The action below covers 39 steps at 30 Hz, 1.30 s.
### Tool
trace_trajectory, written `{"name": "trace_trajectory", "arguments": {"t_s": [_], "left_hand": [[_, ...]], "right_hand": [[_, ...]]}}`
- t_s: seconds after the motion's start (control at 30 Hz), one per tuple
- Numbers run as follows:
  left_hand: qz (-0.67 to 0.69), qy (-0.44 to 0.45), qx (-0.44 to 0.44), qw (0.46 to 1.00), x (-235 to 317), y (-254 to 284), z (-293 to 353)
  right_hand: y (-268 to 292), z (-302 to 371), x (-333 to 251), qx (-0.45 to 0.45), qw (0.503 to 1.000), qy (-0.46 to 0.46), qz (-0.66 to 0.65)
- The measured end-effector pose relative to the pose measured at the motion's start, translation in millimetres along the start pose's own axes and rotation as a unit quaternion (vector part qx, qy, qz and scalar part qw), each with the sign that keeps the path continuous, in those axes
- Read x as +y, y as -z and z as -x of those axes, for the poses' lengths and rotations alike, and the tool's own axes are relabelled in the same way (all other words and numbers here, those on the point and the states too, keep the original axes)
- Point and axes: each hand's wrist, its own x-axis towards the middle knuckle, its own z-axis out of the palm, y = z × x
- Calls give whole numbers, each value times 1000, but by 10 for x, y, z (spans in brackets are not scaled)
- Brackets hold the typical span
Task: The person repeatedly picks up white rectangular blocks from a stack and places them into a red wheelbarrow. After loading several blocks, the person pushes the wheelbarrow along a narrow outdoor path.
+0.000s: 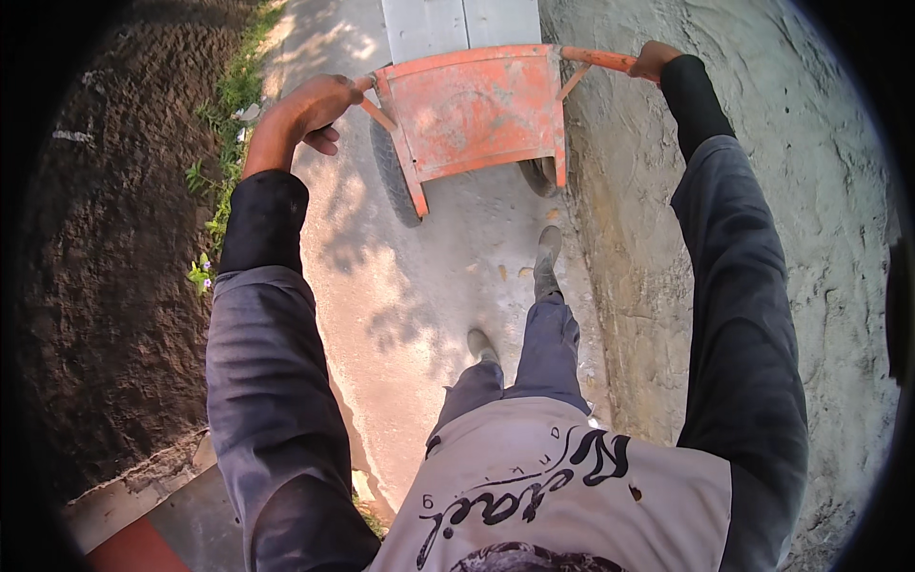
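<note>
A worn orange handcart point(472, 110) with two black tyres stands ahead of me on the path. My left hand point(319, 107) is closed over the end of its left handle point(365, 84), with a finger or two hanging loose below. Out to the right, my right hand point(656, 59) is wrapped round the longer-showing right handle point(600, 59). Pale grey flat panels point(467, 21) lie on the cart and run out of the top of the view. The left tyre point(389, 172) shows beside the cart's side; the right tyre point(539, 176) is partly hidden behind the orange end board.
A narrow concrete path point(448, 257) runs under the cart and my boots point(547, 262). Along the right rises a rough grey plastered wall point(648, 229). Green plants point(243, 86) edge the left side, next to a dark rough surface point(114, 257).
</note>
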Motion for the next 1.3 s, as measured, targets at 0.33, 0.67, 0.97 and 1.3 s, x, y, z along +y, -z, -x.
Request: {"name": "trace_trajectory", "arguments": {"t_s": [0.33, 0.67, 0.97, 1.3], "left_hand": [[43, 33, -30, 998, 89, 67, 67], [27, 111, -99, 989, -74, 128, -384], [112, 2, -56, 992, -568, -16, -504], [162, 2, -51, 985, -449, -123, -418]], "right_hand": [[87, 2, -83, -59, 998, -24, -3], [-26, -208, 33, -92, 995, 4, 47], [-68, 2, -71, -64, 997, -6, 33], [-112, 219, -64, -26, 998, -42, 33]]}}
